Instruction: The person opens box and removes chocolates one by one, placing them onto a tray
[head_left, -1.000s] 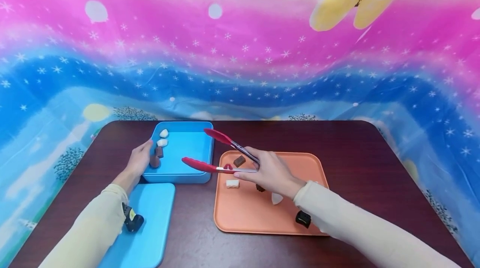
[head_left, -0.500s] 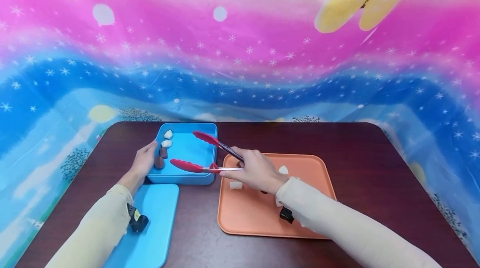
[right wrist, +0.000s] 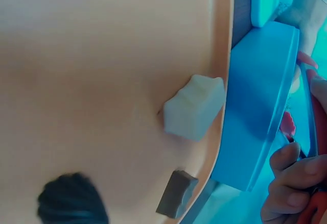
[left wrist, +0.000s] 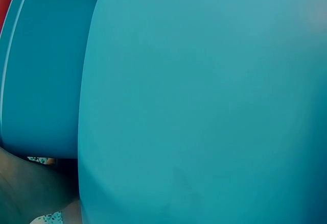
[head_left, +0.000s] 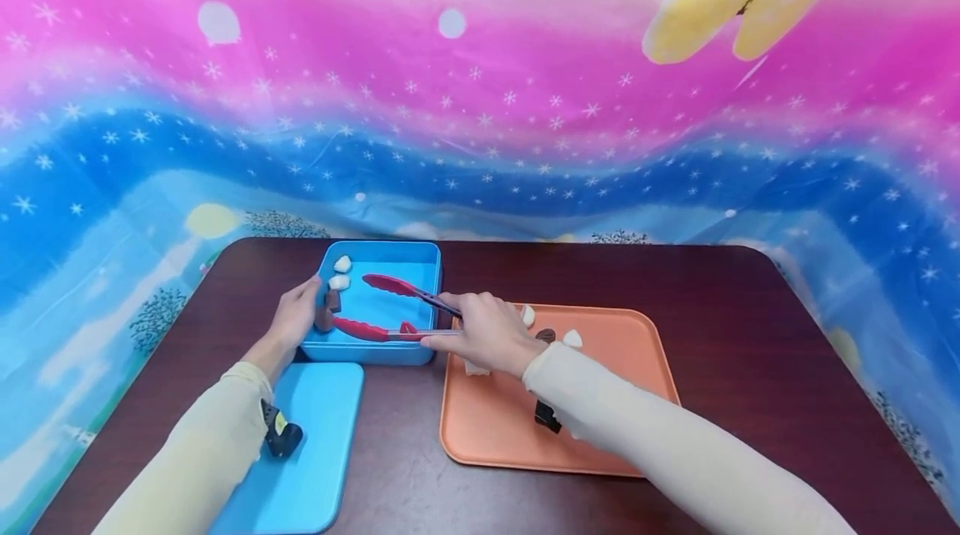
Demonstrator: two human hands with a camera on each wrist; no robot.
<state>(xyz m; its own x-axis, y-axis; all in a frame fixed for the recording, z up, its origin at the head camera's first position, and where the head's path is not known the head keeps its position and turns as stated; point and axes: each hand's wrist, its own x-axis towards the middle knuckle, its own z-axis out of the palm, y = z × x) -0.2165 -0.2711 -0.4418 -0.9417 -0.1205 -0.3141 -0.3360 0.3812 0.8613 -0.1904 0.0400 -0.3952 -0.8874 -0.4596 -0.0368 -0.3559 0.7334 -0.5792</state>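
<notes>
My right hand (head_left: 480, 331) grips metal tongs with red scalloped tips (head_left: 367, 329). Their arms are spread over the blue box (head_left: 375, 354), with nothing visible between the tips. The lower tip overlaps a rounded brown chocolate (head_left: 323, 318) inside the box's left side. Beside that chocolate lie a brown block (head_left: 333, 300) and two white pieces (head_left: 339, 282), lined up along the left wall. My left hand (head_left: 292, 322) rests against the outside of that wall, its fingertips right at the rim and its thumb mostly hidden.
An orange tray (head_left: 495, 443) to the right carries a white block (right wrist: 194, 106), a brown block (right wrist: 177, 193), a dark ridged piece (right wrist: 71, 198) and white pieces (head_left: 572, 338). A light-blue lid (head_left: 315, 452) lies in front of the box. A patterned cloth hangs behind the table.
My right hand has moved left with the tongs, from above the tray to the box, bringing the red tips farther across its inside. The left hand stays against the box.
</notes>
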